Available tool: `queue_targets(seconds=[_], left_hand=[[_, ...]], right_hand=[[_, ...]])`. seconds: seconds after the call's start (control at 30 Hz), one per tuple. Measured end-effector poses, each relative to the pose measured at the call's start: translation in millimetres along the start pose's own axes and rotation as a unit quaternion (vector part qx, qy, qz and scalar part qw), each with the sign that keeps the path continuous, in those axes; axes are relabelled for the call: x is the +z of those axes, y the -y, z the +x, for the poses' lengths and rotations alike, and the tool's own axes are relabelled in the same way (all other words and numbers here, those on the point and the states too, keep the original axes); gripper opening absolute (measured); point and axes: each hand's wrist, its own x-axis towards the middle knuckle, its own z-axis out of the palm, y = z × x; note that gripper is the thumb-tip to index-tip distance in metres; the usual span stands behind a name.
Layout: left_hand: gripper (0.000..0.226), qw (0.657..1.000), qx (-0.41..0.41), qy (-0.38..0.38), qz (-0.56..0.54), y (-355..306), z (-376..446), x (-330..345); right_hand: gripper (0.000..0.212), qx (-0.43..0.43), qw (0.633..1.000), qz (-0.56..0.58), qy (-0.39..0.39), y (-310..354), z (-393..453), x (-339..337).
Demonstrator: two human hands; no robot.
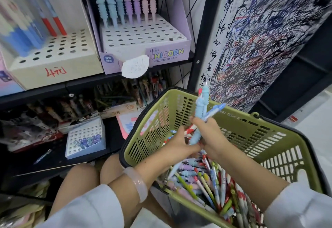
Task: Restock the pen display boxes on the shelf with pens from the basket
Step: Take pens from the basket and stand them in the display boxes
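From the head camera, looking down: a green plastic basket [251, 137] sits tilted at the person's knees, its bottom heaped with loose pens [206, 182] in blue, pink, green and red-and-white. Both hands meet over the basket's middle. The right hand [210, 134] is clenched round a small bunch of light-blue unicorn pens [202, 109] that stand up out of the fist, along with one blue pen slanting off to the right — its grip is plainly grasping them. The left hand [179, 143], with a pale bangle [136, 182] on the wrist, reaches in beside it, fingers curved against the lower ends of the same bunch; whether its grip truly closes on a pen or only touches I cannot tell. On the black shelf [75, 83] above and to the left stands the lilac UNICORN display box [161, 53], its white perforated insert holding one back row of blue, purple and pink unicorn pens while the other holes are open. Just left of it is a cream display box [53, 65] with red and blue pens — blurred — at its rear left. On the lower shelf lies a small blue box [86, 137] with a few pens in it. To the right rises a panel covered in ink scribbles [269, 38].
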Motion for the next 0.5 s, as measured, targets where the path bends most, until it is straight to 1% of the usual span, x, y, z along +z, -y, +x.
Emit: queue_targets(seconds=[0.07, 0.1, 0.2, 0.23, 0.3, 0.37, 0.4, 0.43, 0.47, 0.5], left_hand=[[0.067, 1.0, -0.001, 0.003, 0.022, -2, -4, -1], [0.065, 0.999, 0.001, 0.0, 0.037, -2, -5, -2], [0.046, 0.998, 0.016, -0.038, 0.052, -3, -8, -2], [0.045, 0.997, 0.017, -0.048, 0.058, -3, -8, -2], [0.047, 0.997, 0.013, -0.057, 0.055, -2, -9, -4], [0.038, 0.997, 0.004, -0.067, 0.045, -1, -9, -11], [0.028, 0.996, 0.002, -0.079, 0.03, 0, -10, -16], [0.019, 0.995, 0.0, -0.098, -0.007, 0, -9, -21], [0.012, 0.99, -0.001, -0.123, -0.068, 1, -8, -26], [0.008, 0.978, 0.0, -0.147, -0.145, -1, -7, -30]], right_hand=[[0.018, 0.005, 1.0, 0.03, -0.001, 1, -1, 2], [0.016, 0.007, 0.999, 0.047, -0.006, 0, -1, 3], [0.009, 0.037, 0.993, 0.108, -0.03, 1, -2, 10], [0.01, 0.038, 0.991, 0.12, -0.037, 3, -1, 12], [0.013, 0.024, 0.987, 0.146, -0.058, 12, 2, 12], [0.015, 0.0, 0.984, 0.16, -0.081, 25, 9, 5], [0.014, -0.008, 0.986, 0.145, -0.08, 31, 11, -1], [0.011, -0.014, 0.992, 0.107, -0.071, 34, 12, -7], [0.008, -0.015, 0.997, 0.055, -0.054, 35, 11, -11], [0.014, -0.014, 0.999, -0.005, -0.034, 33, 8, -13]])
